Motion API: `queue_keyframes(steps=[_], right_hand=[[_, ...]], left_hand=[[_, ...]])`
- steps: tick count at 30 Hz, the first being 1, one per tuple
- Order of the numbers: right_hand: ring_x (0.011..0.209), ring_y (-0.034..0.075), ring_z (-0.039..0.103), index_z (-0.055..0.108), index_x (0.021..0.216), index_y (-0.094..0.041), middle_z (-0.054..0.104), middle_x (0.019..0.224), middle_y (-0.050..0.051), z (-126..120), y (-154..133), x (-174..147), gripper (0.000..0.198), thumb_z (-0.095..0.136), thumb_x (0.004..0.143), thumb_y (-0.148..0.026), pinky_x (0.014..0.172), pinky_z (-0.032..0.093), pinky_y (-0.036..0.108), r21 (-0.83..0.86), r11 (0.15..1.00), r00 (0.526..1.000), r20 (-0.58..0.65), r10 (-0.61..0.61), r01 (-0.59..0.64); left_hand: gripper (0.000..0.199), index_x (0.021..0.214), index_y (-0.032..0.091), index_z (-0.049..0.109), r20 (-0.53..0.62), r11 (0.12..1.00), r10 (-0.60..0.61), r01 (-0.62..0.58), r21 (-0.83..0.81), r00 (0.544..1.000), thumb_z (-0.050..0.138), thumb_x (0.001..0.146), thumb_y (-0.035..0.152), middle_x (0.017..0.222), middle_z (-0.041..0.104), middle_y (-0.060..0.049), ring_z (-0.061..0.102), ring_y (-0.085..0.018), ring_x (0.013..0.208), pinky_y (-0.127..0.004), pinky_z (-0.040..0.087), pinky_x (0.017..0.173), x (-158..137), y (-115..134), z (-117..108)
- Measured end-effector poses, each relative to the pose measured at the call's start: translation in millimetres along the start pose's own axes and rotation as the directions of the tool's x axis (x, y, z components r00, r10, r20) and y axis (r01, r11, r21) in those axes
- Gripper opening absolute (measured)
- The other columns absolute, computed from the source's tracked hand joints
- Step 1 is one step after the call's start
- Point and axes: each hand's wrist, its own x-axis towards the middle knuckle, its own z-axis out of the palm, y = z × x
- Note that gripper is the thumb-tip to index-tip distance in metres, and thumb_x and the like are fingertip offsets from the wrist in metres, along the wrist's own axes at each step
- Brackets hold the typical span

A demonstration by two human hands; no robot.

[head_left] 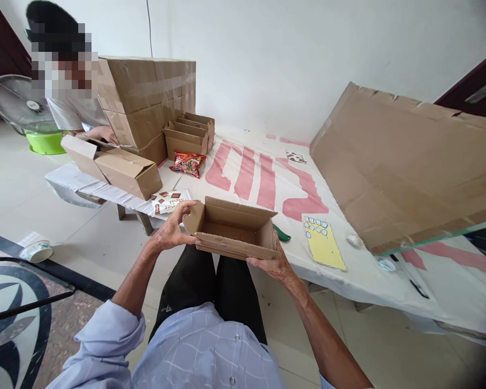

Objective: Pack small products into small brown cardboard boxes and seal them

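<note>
An open-topped brown cardboard box (235,247) is held over the table's near edge, just above my lap. My left hand (174,228) grips its left end, thumb on the front wall and fingers at the end flap. At the right end, my right hand (273,265) is closed round the lower corner, with part of the fingers hidden by the cardboard. The inside of the box shows bare cardboard. Behind my right hand a green object (282,234) partly shows on the cloth. Left of the box lies a white packet with brown pictures (170,201).
A red noodle packet (187,163) lies before several open cardboard boxes (186,141) and stacked cartons (137,81). Another person's hand (103,134) is by a long box (125,168). To the right are a yellow card (324,243), a knife (411,278) and a large cardboard sheet (405,162).
</note>
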Motion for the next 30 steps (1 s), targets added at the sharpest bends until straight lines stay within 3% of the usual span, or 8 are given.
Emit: queue_keyframes(steps=[7,11,18,22,27,30], right_hand=[[0.168,0.039,0.034,0.028,0.177,-0.027,0.041,0.178,0.012,-3.2,-5.2,-0.2,0.131,0.101,0.069,-0.045,0.138,0.03,0.058,0.008,1.0,1.0,0.0,0.001,-0.001],[0.168,0.038,0.034,0.027,0.177,-0.028,0.039,0.179,0.012,-3.8,-8.0,-3.5,0.128,0.098,0.072,-0.046,0.138,0.031,0.057,0.011,1.0,1.0,0.008,0.001,-0.001],[0.165,0.042,0.037,0.024,0.176,-0.038,0.04,0.177,0.01,-9.5,-14.2,-6.3,0.117,0.091,0.081,-0.049,0.136,0.033,0.062,-0.053,0.988,0.989,0.045,-0.144,0.146],[0.164,0.046,0.037,0.02,0.177,-0.041,0.04,0.176,0.009,-11.5,-20.1,-3.4,0.12,0.091,0.081,-0.052,0.137,0.032,0.062,-0.089,0.976,0.979,0.06,-0.196,0.2],[0.163,0.047,0.037,0.023,0.176,-0.036,0.042,0.174,0.012,-7.9,-28.5,1.9,0.121,0.092,0.078,-0.056,0.137,0.031,0.062,-0.081,0.986,0.987,0.087,-0.139,0.146],[0.165,0.044,0.034,0.025,0.175,-0.032,0.041,0.175,0.013,-4.8,-30.7,4.4,0.12,0.092,0.079,-0.056,0.138,0.029,0.062,-0.044,0.989,0.986,0.097,-0.135,0.139]], left_hand=[[0.115,0.16,0.025,0.046,-0.045,0.997,-0.075,0.075,-0.006,0.996,0.096,0.067,0.07,0.156,0.051,-0.018,0.06,-0.039,0.135,-0.049,0.055,0.108,-10.8,0.1,7.1],[0.119,0.165,0.026,0.042,-0.062,0.996,-0.085,0.086,0.011,0.994,0.095,0.069,0.071,0.161,0.049,-0.019,0.059,-0.042,0.139,-0.053,0.054,0.112,-18.1,4.3,10.4],[0.12,0.171,0.027,0.032,-0.128,0.993,0.052,-0.038,0.11,0.99,0.089,0.077,0.074,0.169,0.045,-0.022,0.055,-0.043,0.148,-0.058,0.052,0.118,-35.2,1.3,15.6],[0.121,0.171,0.027,0.03,-0.176,0.992,0.044,-0.023,0.122,0.983,0.086,0.078,0.078,0.169,0.044,-0.023,0.055,-0.043,0.149,-0.058,0.052,0.117,-49.1,-6.0,19.4],[0.144,0.177,0.027,0.013,-0.251,0.991,-0.129,0.134,0.002,0.959,0.091,0.069,0.08,0.176,0.032,-0.029,0.054,-0.047,0.15,-0.062,0.05,0.119,-63.3,-11.0,31.7],[0.157,0.178,0.031,-0.005,-0.244,0.975,-0.165,0.122,-0.183,0.956,0.092,0.066,0.081,0.176,0.034,-0.029,0.054,-0.047,0.152,-0.063,0.049,0.12,-63.7,-13.0,38.2]])
